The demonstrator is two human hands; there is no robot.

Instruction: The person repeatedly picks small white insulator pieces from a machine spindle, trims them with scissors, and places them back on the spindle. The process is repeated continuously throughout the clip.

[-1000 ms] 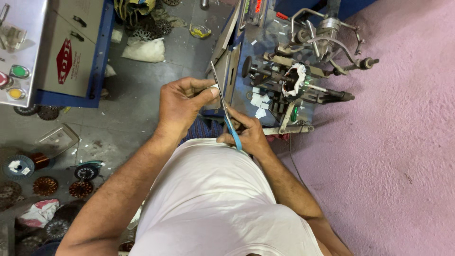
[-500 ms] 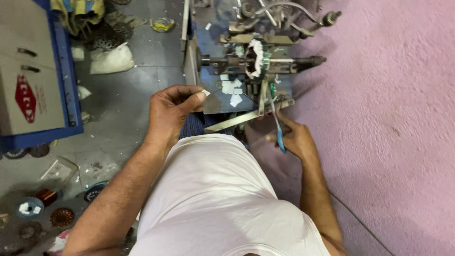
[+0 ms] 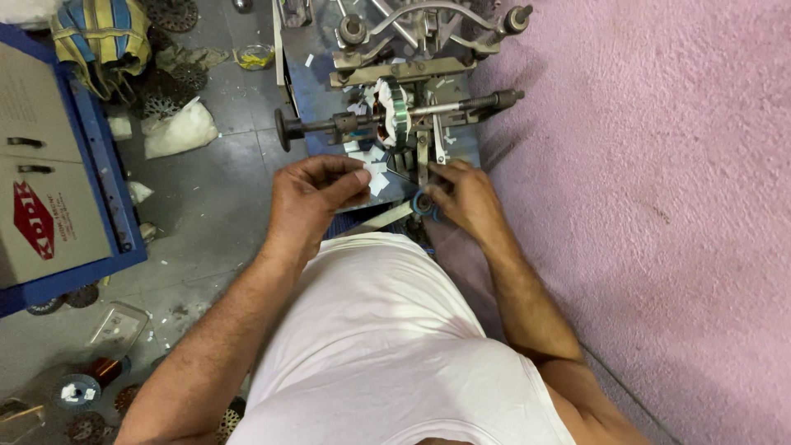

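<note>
Paper slips [image 3: 372, 175], small and white, lie scattered on the blue tabletop [image 3: 317, 99] of a small machine, just below a motor core [image 3: 394, 111] that sits on a long dark shaft [image 3: 395, 119] running left to right across the machine. The left hand [image 3: 317, 194] hovers over these slips with its fingers [image 3: 350, 175] curled and pinched together; it seems to hold one slip at the fingertips, but the pictures do not show this clearly. The right hand [image 3: 461, 198] rests at the front edge of the machine, right of the left hand and close to it. It is closed around a blue-handled tool [image 3: 424, 203], whose blue part shows at the thumb side, beside a flat metal strip [image 3: 387, 218] that slants down to the left under both hands. Above the shaft stand grey metal brackets and a bent rod [image 3: 428, 12]. The person wears a white sleeveless shirt [image 3: 387, 346]. To the right spreads a pink carpet [image 3: 659, 206]. To the left, on the grey floor [image 3: 214, 189], are a blue and grey cabinet [image 3: 49, 181], a white bag [image 3: 177, 132], a striped cloth bundle [image 3: 99, 37] and a spool of copper wire [image 3: 95, 375] near the lower corner.
</note>
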